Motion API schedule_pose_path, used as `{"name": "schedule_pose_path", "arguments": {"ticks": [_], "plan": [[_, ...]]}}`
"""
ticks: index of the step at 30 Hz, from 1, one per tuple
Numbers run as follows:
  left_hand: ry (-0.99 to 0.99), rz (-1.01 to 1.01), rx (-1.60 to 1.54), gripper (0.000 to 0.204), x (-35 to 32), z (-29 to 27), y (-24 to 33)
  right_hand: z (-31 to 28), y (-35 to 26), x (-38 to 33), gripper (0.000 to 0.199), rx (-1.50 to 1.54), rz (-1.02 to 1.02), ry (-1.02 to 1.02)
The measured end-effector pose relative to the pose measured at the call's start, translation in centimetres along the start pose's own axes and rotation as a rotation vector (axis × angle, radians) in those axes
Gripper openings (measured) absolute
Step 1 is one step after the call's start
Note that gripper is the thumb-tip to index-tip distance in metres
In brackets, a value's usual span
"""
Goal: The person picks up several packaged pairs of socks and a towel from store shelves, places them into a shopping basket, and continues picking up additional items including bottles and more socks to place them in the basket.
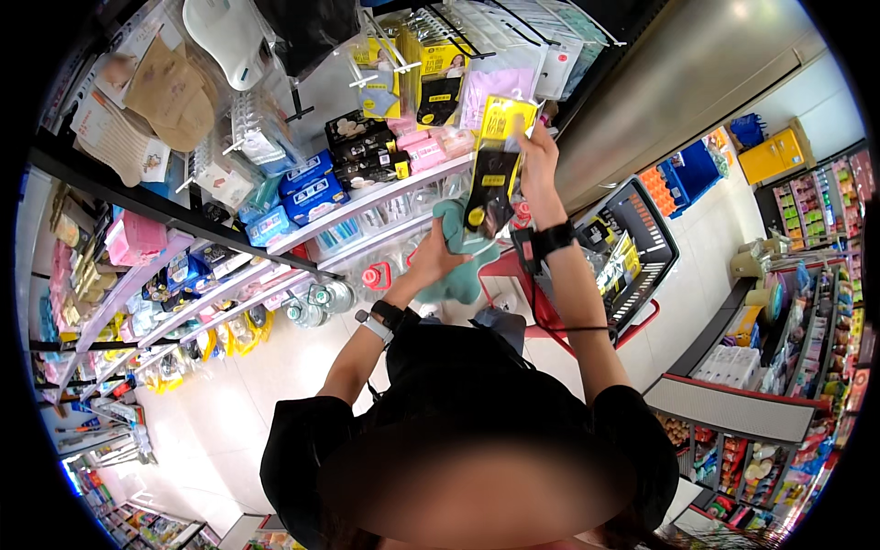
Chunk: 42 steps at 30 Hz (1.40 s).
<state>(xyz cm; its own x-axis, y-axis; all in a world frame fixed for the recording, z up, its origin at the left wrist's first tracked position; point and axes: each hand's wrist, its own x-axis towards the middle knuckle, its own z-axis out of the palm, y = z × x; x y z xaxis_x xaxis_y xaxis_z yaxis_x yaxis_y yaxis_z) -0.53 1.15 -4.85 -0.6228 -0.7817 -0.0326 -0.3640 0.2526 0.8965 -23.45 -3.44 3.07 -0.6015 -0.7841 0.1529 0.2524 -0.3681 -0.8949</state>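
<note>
My right hand (539,163) is closed on the upper right edge of a slim hanging pack (492,174). The pack has a yellow top, a dark lower part and clear wrapping, and it tilts slightly in front of the shelf. To the left and lower, my left hand (431,264) curves around a teal, soft-looking, lobed thing (463,275). Its thumb and fingers lie against that thing, close under the pack's lower end. Similar yellow-and-black packs (440,78) hang from metal hooks above the shelf.
A black shopping basket (655,266) on a red cart frame (632,330) stands at my right, with yellow-and-black packs inside. Blue packs (312,192) line the shelf ahead. Large clear bottles (330,298) stand below. More loaded shelves (742,385) are at right.
</note>
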Motion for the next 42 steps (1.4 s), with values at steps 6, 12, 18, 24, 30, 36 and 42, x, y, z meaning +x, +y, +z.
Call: {"name": "schedule_pose_path", "arguments": {"ticks": [6, 12, 18, 24, 30, 36, 42], "plan": [[0.100, -0.017, 0.066, 0.091, -0.8, -1.7, -1.8, 2.2, 1.1, 6.1, 0.035, -0.302, -0.115, 0.005], [0.165, -0.063, 0.076, 0.086, -1.8, -3.1, -2.4, 4.3, 2.3, 10.0, 0.038, -0.232, -0.198, -0.210], [0.174, -0.116, -0.013, 0.081, -3.1, -4.2, -1.4, 6.2, 4.3, 10.3, 0.037, -0.229, -0.134, -0.220], [0.190, -0.095, 0.019, 0.078, -2.7, -4.0, -0.9, 5.9, 7.5, 11.8, 0.036, -0.689, -0.321, -0.062], [0.193, -0.097, 0.022, 0.078, -2.0, -3.1, 0.4, -0.2, 9.2, 0.5, 0.029, -0.880, -0.335, -0.138], [-0.038, 0.233, 0.079, 0.074, 0.4, -0.3, 3.5, -14.5, 0.9, -12.0, 0.033, -1.185, -0.270, 0.361], [-0.358, 0.365, -0.067, 0.044, 3.4, 4.6, 5.3, -23.0, 0.1, -18.2, 0.099, -1.886, 0.541, 0.620]]}}
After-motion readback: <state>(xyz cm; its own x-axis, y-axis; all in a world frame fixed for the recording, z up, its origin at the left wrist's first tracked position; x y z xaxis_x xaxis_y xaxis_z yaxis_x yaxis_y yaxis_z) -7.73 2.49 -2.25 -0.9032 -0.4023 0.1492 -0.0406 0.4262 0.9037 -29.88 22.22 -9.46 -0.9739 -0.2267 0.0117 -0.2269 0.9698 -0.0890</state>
